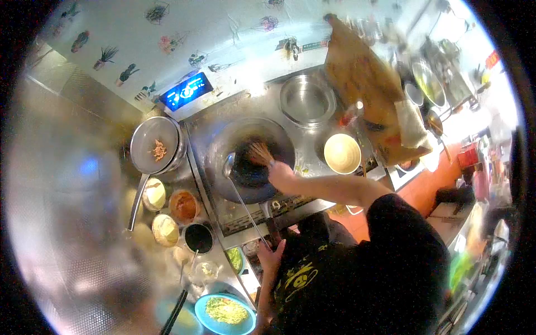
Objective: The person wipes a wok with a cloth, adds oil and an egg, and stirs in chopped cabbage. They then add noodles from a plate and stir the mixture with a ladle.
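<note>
My right hand [283, 177] is closed round a bamboo wok brush [260, 153], with its bristles down inside a dark wok [220, 181]. A long-handled ladle [240, 196] rests with its bowl in the left part of the wok. Its handle runs down to my left hand [271, 255], whose fingers are closed on the end. Close by that hand is the dark grip of the wok handle [272, 230]; whether I touch it cannot be made out.
Left of the stove are a strainer [146, 139] with brown bits, seasoning bowls [184, 206] and a blue bowl of shredded greens [206, 312]. Behind the wok sits a metal pot [307, 92]. A cream bowl [342, 153] and brown cardboard [363, 72] lie to the right.
</note>
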Demonstrator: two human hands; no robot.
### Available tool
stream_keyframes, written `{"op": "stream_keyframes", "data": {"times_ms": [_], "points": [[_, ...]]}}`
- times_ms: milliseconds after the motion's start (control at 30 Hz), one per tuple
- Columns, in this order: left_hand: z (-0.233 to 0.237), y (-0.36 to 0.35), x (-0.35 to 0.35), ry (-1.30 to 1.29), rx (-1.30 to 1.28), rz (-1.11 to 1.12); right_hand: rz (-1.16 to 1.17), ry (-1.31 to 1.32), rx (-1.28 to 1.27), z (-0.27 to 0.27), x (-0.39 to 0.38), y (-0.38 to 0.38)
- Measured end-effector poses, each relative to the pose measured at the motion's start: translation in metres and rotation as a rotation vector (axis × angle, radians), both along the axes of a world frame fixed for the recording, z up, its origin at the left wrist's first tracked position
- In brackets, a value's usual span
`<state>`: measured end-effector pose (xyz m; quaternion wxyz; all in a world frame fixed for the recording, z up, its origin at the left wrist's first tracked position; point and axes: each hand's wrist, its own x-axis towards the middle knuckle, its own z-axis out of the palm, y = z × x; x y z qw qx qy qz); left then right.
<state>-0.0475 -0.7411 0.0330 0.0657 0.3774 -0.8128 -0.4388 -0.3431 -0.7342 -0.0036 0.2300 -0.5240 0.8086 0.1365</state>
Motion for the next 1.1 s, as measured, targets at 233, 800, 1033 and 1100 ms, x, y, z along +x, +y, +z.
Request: {"op": "stream_keyframes", "data": {"times_ms": [233,800,1033,1100], "points": [[0.015,0.004,-0.011,0.058,-0.005,0.003,-0.325,-0.060,-0.187,0.009,-0.037,-0.030],[0.019,0.011,-0.017,0.080,-0.046,0.049,-0.253,-0.025,-0.164,0.019,-0.042,-0.013],[0.004,0.007,-0.010,0.004,0.005,0.058,-0.089,0.034,-0.009,-0.023,-0.031,0.013],[0.002,0.009,-0.010,0.052,0.032,0.073,-0.134,0.110,-0.191,-0.027,-0.053,-0.002]]}}
